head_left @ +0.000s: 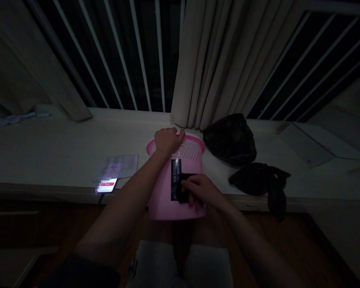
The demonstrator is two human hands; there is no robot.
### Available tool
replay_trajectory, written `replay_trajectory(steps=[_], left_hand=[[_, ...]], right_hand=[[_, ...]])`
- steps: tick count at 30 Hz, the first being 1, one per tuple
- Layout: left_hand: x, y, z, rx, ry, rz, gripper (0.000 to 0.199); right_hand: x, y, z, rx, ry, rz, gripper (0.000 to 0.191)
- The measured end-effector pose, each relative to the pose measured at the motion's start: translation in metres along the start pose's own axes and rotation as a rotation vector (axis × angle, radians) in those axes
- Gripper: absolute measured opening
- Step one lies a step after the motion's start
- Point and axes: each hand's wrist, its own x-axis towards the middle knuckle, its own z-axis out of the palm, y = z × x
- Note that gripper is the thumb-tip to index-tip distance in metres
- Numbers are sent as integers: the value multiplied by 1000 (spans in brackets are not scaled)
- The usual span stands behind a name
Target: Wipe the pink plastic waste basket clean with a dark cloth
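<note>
A pink garbage bin [162, 200] with a lattice band under its rim lies tilted, its mouth facing away from me and its base near my lap. My left hand [169, 141] is closed over the far rim. On the bin's side is a dark label [176, 174] reading "GARBAGE BIN". Over the label's near right part, my right hand [199, 190] pinches a small flat black piece [184, 196] between thumb and fingers. Whether that piece is joined to the label I cannot tell in the dim light.
Two black plastic bags, a larger one [231, 140] and a smaller one [258, 179], lie on the white ledge [63, 148] to the right. A lit phone [109, 185] and a printed sheet [123, 165] are on the left. Behind hang curtains [210, 60] before a barred window.
</note>
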Motion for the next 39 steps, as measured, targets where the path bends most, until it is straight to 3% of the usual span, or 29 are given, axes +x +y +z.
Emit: replay_trajectory(steps=[4, 8, 12, 17, 26, 32, 39], left_hand=[[-1, -5, -2, -9, -6, -11, 60], [-1, -11, -2, -43, -18, -27, 61], [-1, -12, 0, -46, 3, -28, 62], [-1, -9, 1, -37, 9, -20, 62], [-2, -6, -4, -32, -8, -28, 62], [0, -2, -1, -47, -7, -11, 61], [-1, 1, -2, 22, 46, 61, 61]], right_hand=[[9, -17, 4, -260, 331, -52, 27], [10, -20, 6, -476, 405, -120, 22], [14, -22, -2, -629, 500, -83, 29], [7, -28, 4, -729, 443, -190, 23], [21, -28, 8, -739, 563, -237, 16], [29, -27, 9, -704, 652, -138, 19], [26, -35, 4, -715, 593, -233, 24]])
